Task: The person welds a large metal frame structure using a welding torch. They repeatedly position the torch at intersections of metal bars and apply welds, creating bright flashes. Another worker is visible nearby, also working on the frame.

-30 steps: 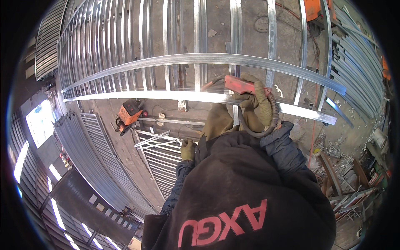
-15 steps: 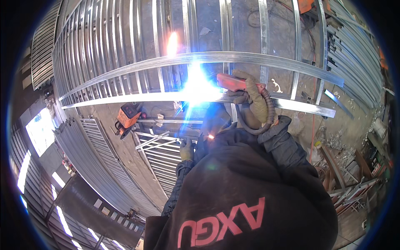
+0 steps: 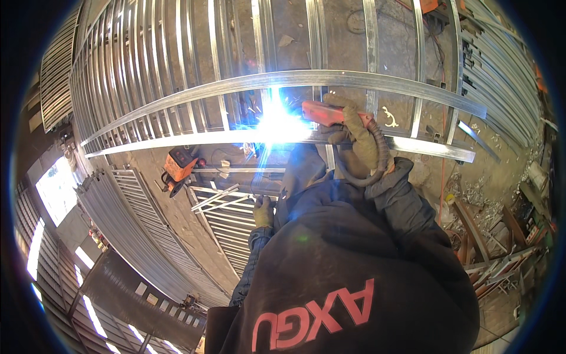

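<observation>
My gloved right hand (image 3: 361,133) is closed around the red handle of a welding torch (image 3: 321,113), its ribbed cable (image 3: 380,150) looping back toward my sleeve. A blinding blue-white arc with sparks burns left of the torch, at the near metal bar (image 3: 194,139) of a long frame; glare hides the torch tip and the joint. Behind it runs the frame's second long bar (image 3: 283,78). Lower down, beside my body, my gloved left hand (image 3: 263,211) has its fingers curled in; whatever they hold, if anything, is hidden. It is nearest a slatted metal frame (image 3: 227,221).
An orange and black machine (image 3: 180,165) stands left on the floor. Parallel metal bars (image 3: 156,53) extend beyond the frame. Stacked tubes (image 3: 501,76) lie at far right, above scrap metal (image 3: 471,230). Long sheets or tubes (image 3: 127,227) lie at lower left.
The torch and my right hand have shifted slightly left, with the arc still burning. The bright orange flare above the far bar is gone. My left hand stays in about the same place.
</observation>
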Motion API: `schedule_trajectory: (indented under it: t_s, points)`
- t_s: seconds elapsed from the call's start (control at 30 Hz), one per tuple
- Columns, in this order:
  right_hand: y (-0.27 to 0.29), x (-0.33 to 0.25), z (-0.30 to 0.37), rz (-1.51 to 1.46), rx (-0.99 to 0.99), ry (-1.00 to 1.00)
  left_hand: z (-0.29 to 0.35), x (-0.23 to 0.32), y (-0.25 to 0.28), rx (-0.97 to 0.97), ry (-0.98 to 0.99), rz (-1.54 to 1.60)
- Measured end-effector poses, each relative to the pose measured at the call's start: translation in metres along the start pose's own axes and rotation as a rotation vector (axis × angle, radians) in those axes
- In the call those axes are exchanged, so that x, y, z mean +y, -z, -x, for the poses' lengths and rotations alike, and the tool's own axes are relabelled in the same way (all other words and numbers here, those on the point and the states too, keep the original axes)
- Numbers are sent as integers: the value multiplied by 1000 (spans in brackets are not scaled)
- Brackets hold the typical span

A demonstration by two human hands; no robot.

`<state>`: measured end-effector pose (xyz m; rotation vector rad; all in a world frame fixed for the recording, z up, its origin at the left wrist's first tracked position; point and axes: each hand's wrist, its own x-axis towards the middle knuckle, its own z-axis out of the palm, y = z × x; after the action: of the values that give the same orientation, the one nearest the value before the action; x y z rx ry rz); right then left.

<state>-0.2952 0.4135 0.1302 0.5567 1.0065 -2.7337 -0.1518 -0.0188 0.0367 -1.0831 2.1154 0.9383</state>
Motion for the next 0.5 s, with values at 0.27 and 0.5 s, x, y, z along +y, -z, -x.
schedule_trajectory:
  t_s: [0.27, 0.5]
  points:
    - [-5, -5, -9, -158, -15, -38, -11, -28, 2, -9, -269, -168]
    - [23, 2, -7, 0, -70, -72, -22, -47, 4, -2, -302, -238]
